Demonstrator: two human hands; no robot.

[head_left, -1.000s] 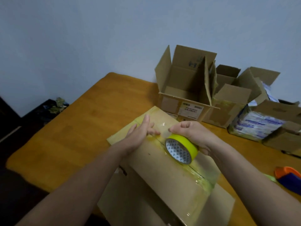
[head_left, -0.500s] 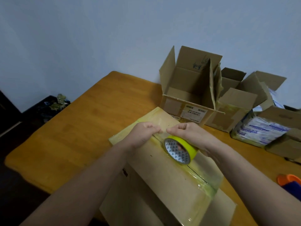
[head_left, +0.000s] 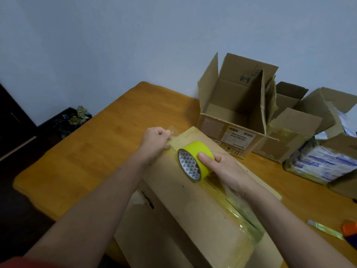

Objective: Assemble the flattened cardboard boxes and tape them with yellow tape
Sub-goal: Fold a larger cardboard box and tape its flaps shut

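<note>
Hands are meeting over a closed brown cardboard box (head_left: 193, 213) that is lying flat on the orange-brown wooden bench (head_left: 92, 155). The right hand (head_left: 224, 169) is gripping a roll of yellow tape (head_left: 195, 161), with the thumb pressing on the yellow outer band and the other fingers (head_left: 217, 157) curling round the far side. The roll is standing on its edge and touching the box top, right on the centre seam. A glossy strip of laid tape (head_left: 243, 211) is running from under the roll along that seam and folding over the box's near end.

The left hand (head_left: 156, 144) is pinching the clear-looking free end of the tape (head_left: 173, 135) between curled fingers (head_left: 166, 134), holding it just above the box's far left corner, beside the roll.

Behind the box, a large open cardboard box with raised flaps (head_left: 231, 105) is standing near the pale wall, and smaller open cardboard boxes (head_left: 293, 132) are crowding against its right side. A carton wrapped in printed plastic film (head_left: 326, 165) is sitting further right. At the right edge an orange object (head_left: 350, 228) is showing, cut off by the frame, possibly a tape cutter.
</note>
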